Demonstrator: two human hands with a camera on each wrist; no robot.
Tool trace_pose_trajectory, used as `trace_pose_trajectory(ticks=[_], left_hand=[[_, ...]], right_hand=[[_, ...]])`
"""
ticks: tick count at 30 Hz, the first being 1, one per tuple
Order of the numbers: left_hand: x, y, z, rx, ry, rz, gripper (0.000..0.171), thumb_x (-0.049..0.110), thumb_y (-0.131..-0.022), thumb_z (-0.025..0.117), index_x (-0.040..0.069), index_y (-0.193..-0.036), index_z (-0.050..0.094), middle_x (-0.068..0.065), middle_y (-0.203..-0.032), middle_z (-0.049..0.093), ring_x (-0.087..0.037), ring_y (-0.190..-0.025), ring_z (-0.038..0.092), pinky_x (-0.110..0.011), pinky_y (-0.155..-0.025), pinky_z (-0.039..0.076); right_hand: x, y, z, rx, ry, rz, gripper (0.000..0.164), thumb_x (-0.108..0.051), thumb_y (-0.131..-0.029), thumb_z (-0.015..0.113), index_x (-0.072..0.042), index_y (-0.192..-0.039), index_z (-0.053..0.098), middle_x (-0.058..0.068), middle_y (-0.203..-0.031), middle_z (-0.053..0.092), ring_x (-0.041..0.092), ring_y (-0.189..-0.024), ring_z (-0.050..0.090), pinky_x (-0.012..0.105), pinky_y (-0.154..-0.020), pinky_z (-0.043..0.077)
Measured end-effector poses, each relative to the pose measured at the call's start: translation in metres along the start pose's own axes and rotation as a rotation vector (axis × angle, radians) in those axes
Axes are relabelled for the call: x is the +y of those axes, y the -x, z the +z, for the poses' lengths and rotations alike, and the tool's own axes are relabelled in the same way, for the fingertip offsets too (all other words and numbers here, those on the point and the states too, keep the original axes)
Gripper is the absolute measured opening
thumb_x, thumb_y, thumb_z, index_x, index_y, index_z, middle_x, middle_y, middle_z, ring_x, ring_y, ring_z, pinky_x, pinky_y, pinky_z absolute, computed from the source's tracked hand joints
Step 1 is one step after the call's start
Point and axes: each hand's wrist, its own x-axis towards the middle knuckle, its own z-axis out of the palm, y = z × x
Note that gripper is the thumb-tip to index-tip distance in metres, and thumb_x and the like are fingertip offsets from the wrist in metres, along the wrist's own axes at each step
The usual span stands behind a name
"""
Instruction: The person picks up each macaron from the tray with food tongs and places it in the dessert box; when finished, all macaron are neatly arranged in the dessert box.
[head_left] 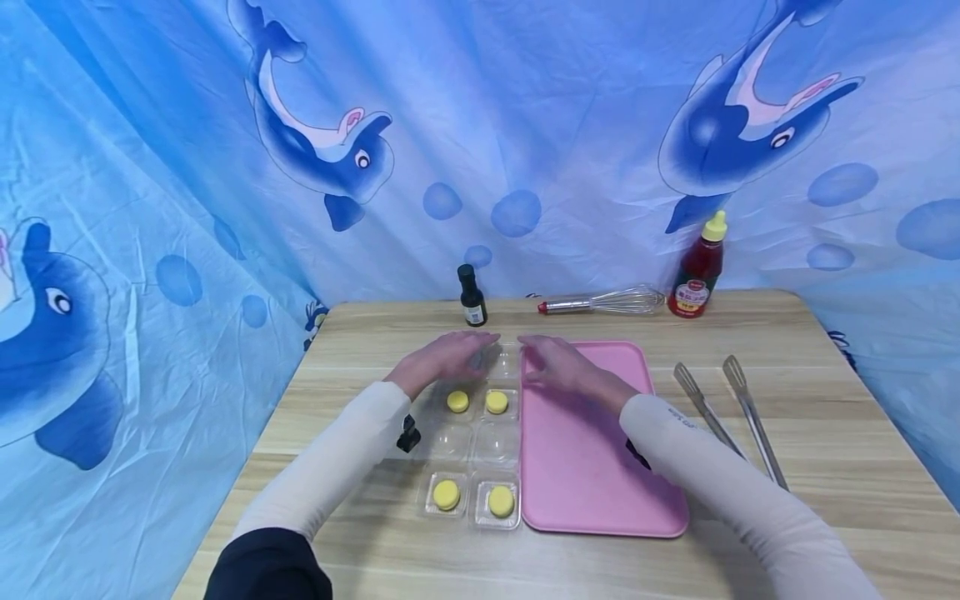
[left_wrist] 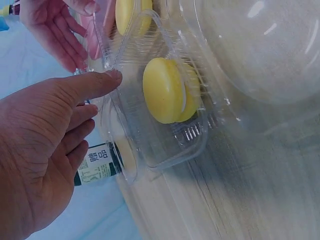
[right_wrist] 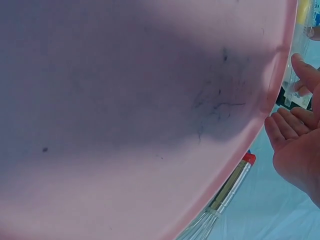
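Far clear plastic clamshell packaging (head_left: 504, 360) lies open on the table (head_left: 360, 358), just left of the pink tray (head_left: 592, 450); far-left macaron (head_left: 457, 402) and far-right macaron (head_left: 497, 402) each sit in a cell. Can't tell if the cells are joined.

Handling, judged by look: packaging very light, thin, springy, a bit slippery; walls will dent if squeezed. Macarons look light, possibly fragile if real. Best hold: fingertips on the outer lid rim, both sides at once, keeping off the domes.

Pose: both forearms come in from the near side and angle inward to the far lid edge, the right one crossing above the tray. Left hand (head_left: 448, 358): thumb extended to the rim, fingers loosely bent, gap between; no pinch visible, thumb contact can't be confirmed. Right hand (head_left: 558, 362): fingers close together, slightly bent, thumb spread away, nothing gripped.
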Motion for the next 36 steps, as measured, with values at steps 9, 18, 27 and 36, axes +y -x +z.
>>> trace_pose_trajectory(ticks=[9,18,27,36], left_hand=[[0.003,-0.003,0.002,-0.026,-0.024,0.002,0.081,0.026,-0.098,0.078,0.011,-0.165,0.036,-0.016,-0.168,0.039,-0.035,-0.154,0.037,-0.049,-0.127,0.032],[0.0,-0.003,-0.001,0.058,-0.036,0.028,0.083,0.025,-0.093,0.083,0.013,-0.163,0.042,-0.012,-0.166,0.043,-0.034,-0.151,0.042,-0.05,-0.125,0.036],[-0.003,0.002,-0.01,0.194,-0.102,0.154,0.082,0.031,-0.091,0.085,0.007,-0.159,0.046,-0.016,-0.16,0.051,-0.034,-0.145,0.05,-0.048,-0.123,0.039],[-0.002,0.019,-0.013,0.295,-0.174,0.258,0.079,0.036,-0.093,0.081,0.004,-0.158,0.048,-0.02,-0.152,0.057,-0.038,-0.137,0.058,-0.052,-0.117,0.047]], right_hand=[[-0.005,0.001,0.003,0.009,-0.015,0.023,0.084,-0.019,-0.09,0.087,0.002,-0.158,0.043,0.023,-0.16,0.047,0.041,-0.15,0.042,0.053,-0.127,0.031],[-0.008,0.002,-0.002,0.061,-0.075,0.027,0.082,-0.017,-0.092,0.085,0.0,-0.159,0.043,0.019,-0.162,0.046,0.039,-0.15,0.042,0.051,-0.125,0.034],[-0.011,0.008,-0.013,0.113,-0.412,0.021,0.076,-0.004,-0.096,0.077,0.001,-0.161,0.039,0.024,-0.158,0.049,0.041,-0.136,0.058,0.046,-0.112,0.052],[-0.024,0.009,-0.015,0.246,-0.706,0.194,0.05,0.008,-0.093,0.075,0.005,-0.142,0.062,0.024,-0.131,0.069,0.037,-0.109,0.072,0.048,-0.094,0.063]])
